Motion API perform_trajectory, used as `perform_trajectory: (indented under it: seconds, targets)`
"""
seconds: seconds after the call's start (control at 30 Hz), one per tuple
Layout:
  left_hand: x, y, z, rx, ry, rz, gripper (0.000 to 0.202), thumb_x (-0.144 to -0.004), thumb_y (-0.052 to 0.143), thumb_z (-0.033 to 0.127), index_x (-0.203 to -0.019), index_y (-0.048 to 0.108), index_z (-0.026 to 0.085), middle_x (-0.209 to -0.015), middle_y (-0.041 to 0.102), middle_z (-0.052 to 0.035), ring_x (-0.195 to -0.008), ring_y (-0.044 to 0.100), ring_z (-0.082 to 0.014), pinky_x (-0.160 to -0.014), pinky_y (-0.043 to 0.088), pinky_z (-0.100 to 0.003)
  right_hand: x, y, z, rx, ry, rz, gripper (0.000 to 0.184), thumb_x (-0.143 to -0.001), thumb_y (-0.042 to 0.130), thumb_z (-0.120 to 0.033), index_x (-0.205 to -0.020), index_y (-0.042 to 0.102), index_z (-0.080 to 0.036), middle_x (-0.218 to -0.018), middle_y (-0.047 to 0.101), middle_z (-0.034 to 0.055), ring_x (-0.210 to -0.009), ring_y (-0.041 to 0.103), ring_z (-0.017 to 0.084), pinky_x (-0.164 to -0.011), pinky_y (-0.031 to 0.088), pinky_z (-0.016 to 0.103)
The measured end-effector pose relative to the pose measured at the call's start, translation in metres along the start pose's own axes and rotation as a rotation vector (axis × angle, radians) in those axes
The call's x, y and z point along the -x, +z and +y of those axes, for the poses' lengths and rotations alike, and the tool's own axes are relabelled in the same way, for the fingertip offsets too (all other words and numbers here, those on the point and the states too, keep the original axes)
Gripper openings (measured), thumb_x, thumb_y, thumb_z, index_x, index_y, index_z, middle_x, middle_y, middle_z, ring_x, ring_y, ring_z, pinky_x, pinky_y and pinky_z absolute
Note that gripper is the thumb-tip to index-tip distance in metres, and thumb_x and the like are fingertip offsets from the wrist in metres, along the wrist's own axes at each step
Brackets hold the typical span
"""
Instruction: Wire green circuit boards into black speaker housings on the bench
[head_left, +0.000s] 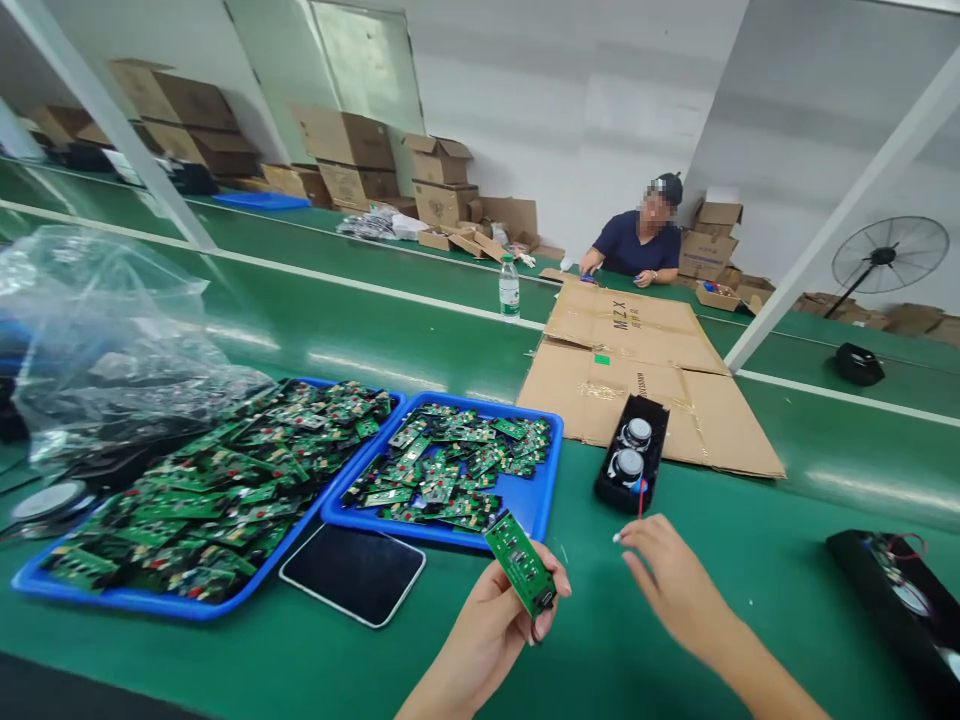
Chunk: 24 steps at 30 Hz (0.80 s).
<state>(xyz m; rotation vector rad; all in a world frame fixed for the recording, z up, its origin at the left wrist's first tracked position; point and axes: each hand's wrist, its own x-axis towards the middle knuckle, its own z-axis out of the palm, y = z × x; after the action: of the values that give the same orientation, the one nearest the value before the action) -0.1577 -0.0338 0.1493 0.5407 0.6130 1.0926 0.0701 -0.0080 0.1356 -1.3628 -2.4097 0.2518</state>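
While the left hand [487, 625] pinches a small green circuit board [520, 563] by its near end, fingers [551, 590] closed on its edges, the board stands tilted above the near edge of the green bench [750, 560], just in front of the smaller blue tray [536, 500]. The right hand [675, 580] hovers to the right of it, holding nothing, its fingers loosely spread and pointing left toward a thin red wire [641, 497] that runs down from the black speaker housing [632, 453]. That housing lies a little farther away, its two round drivers facing up, partly resting on flattened cardboard [645, 370].

Judging from this, the step in hand is bringing the board and the speaker lead together. It goes best if the left hand keeps to the board's edges, off the components, and turns the connector end toward the right hand. The wire is thin, so the right fingertips should take it near its free end and draw it gently, without dragging the housing off the cardboard.

To the left, a larger blue tray [112, 595] is heaped with similar boards, beside a crumpled clear plastic bag [97, 330]. A dark phone [352, 572] lies face up near the trays; leaning on it is best avoided. Far across the bench sits another person [637, 245].
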Motion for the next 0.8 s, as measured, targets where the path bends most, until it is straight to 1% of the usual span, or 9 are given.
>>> perform_trajectory:
  seconds: [0.1,0.17,0.23,0.33,0.43,0.5,0.6,0.67,0.8]
  targets:
    - [-0.002,0.014,-0.001,-0.032,0.038,0.001,0.014,-0.074,0.072,0.027,-0.08,0.064,0.018,-0.069,0.069,-0.0021,-0.043,0.053,-0.0073,-0.043,0.036,-0.018,0.02,-0.007,-0.042,-0.189,-0.088,-0.017,0.021,-0.092,0.038,-0.016,-0.083,0.057,-0.02,-0.088,0.063,0.0041,-0.081,0.058,0.016,-0.075,0.052,0.03]
    - [-0.004,0.022,-0.003,-0.056,0.056,-0.003,0.015,-0.072,0.074,0.027,-0.079,0.063,0.019,-0.071,0.07,-0.0015,-0.045,0.056,-0.0087,-0.045,0.039,-0.019,0.03,-0.01,-0.056,-0.267,-0.13,0.003,0.017,-0.09,0.041,-0.017,-0.08,0.054,-0.021,-0.096,0.061,0.0048,-0.082,0.058,0.016,-0.072,0.052,0.028]
    - [-0.006,0.03,-0.007,-0.083,0.071,-0.016,0.017,-0.07,0.076,0.028,-0.077,0.063,0.019,-0.075,0.07,-0.0015,-0.049,0.059,-0.0107,-0.047,0.042,-0.021,0.037,-0.011,-0.064,-0.315,-0.076,0.104,0.012,-0.09,0.042,-0.019,-0.083,0.051,-0.022,-0.105,0.055,0.0072,-0.086,0.057,0.016,-0.072,0.051,0.028]
    - [-0.009,0.038,-0.016,-0.113,0.126,-0.024,0.016,-0.071,0.073,0.03,-0.078,0.063,0.02,-0.081,0.07,-0.0022,-0.053,0.061,-0.0129,-0.05,0.044,-0.024,0.041,-0.011,-0.069,-0.329,0.083,0.35,0.007,-0.091,0.041,-0.024,-0.091,0.048,-0.022,-0.097,0.048,0.0078,-0.081,0.054,0.017,-0.067,0.051,0.029]
    - [-0.009,0.046,-0.022,-0.131,0.145,-0.019,0.013,-0.074,0.07,0.03,-0.079,0.064,0.02,-0.083,0.069,-0.003,-0.054,0.061,-0.0131,-0.051,0.045,-0.025,0.037,-0.01,-0.074,-0.346,0.074,0.496,0.006,-0.091,0.045,-0.026,-0.093,0.048,-0.022,-0.084,0.045,0.0039,-0.071,0.05,0.015,-0.059,0.048,0.027]
    - [-0.008,0.052,-0.023,-0.148,0.098,0.01,0.01,-0.075,0.069,0.027,-0.08,0.064,0.02,-0.083,0.07,-0.0033,-0.056,0.061,-0.013,-0.052,0.045,-0.024,0.034,-0.011,-0.076,-0.383,0.058,0.542,0.005,-0.091,0.045,-0.021,-0.087,0.048,-0.021,-0.078,0.045,0.002,-0.069,0.049,0.014,-0.058,0.046,0.025]
    - [-0.008,0.059,-0.022,-0.155,0.016,0.082,0.008,-0.077,0.066,0.023,-0.084,0.065,0.019,-0.085,0.071,-0.0048,-0.06,0.062,-0.0142,-0.054,0.046,-0.024,0.031,-0.012,-0.075,-0.413,0.122,0.579,0.012,-0.091,0.044,-0.016,-0.079,0.047,-0.02,-0.075,0.046,0.0012,-0.068,0.049,0.013,-0.058,0.044,0.023]
    - [-0.009,0.058,-0.023,-0.149,-0.024,0.092,0.016,-0.075,0.066,0.021,-0.09,0.066,0.018,-0.089,0.072,-0.0071,-0.065,0.062,-0.0159,-0.057,0.048,-0.026,0.032,-0.013,-0.072,-0.426,0.158,0.573,0.013,-0.09,0.045,-0.016,-0.077,0.048,-0.019,-0.075,0.046,0.001,-0.068,0.05,0.013,-0.057,0.042,0.023]
    - [-0.013,0.051,-0.028,-0.175,-0.064,0.015,0.037,-0.066,0.074,0.023,-0.102,0.064,0.018,-0.099,0.071,-0.0093,-0.071,0.062,-0.0176,-0.062,0.05,-0.027,0.036,-0.015,-0.066,-0.46,0.193,0.554,0.015,-0.089,0.046,-0.017,-0.075,0.049,-0.019,-0.075,0.047,0.0008,-0.069,0.05,0.013,-0.058,0.042,0.023]
